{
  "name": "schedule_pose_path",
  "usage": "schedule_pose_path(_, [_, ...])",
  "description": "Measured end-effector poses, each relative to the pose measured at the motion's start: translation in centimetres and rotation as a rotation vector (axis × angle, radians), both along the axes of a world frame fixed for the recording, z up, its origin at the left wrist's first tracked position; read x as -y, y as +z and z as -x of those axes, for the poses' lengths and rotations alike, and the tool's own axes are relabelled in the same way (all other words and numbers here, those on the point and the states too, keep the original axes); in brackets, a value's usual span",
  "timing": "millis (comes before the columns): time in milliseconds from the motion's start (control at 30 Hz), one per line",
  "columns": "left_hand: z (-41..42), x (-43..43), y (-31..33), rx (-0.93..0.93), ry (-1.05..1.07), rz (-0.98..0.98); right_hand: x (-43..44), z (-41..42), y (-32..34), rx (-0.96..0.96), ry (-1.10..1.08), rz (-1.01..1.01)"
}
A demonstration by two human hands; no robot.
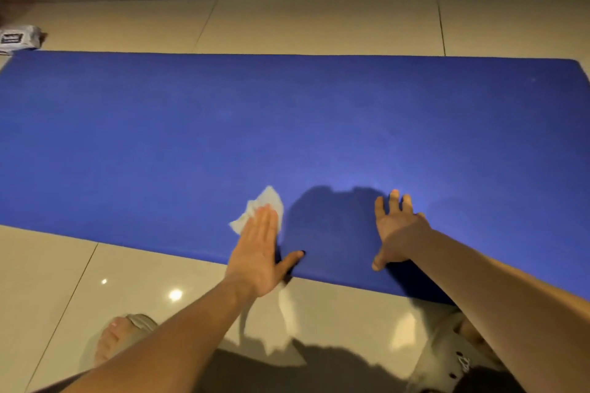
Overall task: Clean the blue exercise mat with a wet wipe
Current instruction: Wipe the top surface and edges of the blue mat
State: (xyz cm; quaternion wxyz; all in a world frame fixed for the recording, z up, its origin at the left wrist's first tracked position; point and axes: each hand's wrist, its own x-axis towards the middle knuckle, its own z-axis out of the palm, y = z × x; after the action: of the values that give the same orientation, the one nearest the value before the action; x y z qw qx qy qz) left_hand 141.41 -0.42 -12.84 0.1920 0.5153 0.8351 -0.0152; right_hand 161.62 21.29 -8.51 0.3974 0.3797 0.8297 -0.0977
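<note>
Two hands lie on the blue exercise mat (pixel 287 121), which is spread flat on the tiled floor (pixel 79 271) in front of you. Your left hand (pixel 255 252) presses the white wet wipe (pixel 271 199) down close to the mat's near edge. Its fingers (pixel 265 223) are straight and close together, with the thumb out to the side. It does not pinch the wipe, it only pushes on it. Your right hand (pixel 394 230) rests on the bare mat nearby, fingers spread wide, holding nothing.

You seem to be in the middle of wiping. To do it well, push the wipe in long straight lines, each one a little over the last, so no strip is missed. Press hard enough that the wipe slides with your palm and does not bunch up. Let the right hand hold the mat down so it cannot slip on the shiny floor.

A small pack (pixel 19 40) sits by the far left corner. It may be the wipes, but the print is too blurry to read.
</note>
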Motion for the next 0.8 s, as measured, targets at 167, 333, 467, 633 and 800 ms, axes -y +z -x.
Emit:
schedule_pose_path(167, [-3.5,-0.6,0.5,0.101,0.27,-0.048,0.3,-0.3,-0.1,-0.044,0.008,-0.024])
schedule_pose_path(333, [-10.3,-2.4,0.3,0.145,0.019,-0.038,0.1,-0.6,-0.3,-0.097,0.0,-0.01])
schedule_pose_path(467, [-12.5,-2.7,0.1,0.159,-0.222,-0.049,-0.4,-1.7,-0.4,-0.159,0.019,0.014])
schedule_pose_path(633, [-6.3,-0.6,0.7,0.081,-0.042,-0.069,-1.0,-2.3,-0.3,-0.174,0.072,0.036])
schedule_pose_path(800, [-5.8,-0.6,0.7,0.066,0.373,0.02,-0.8,-2.1,-0.6,-0.152,0.079,0.018])
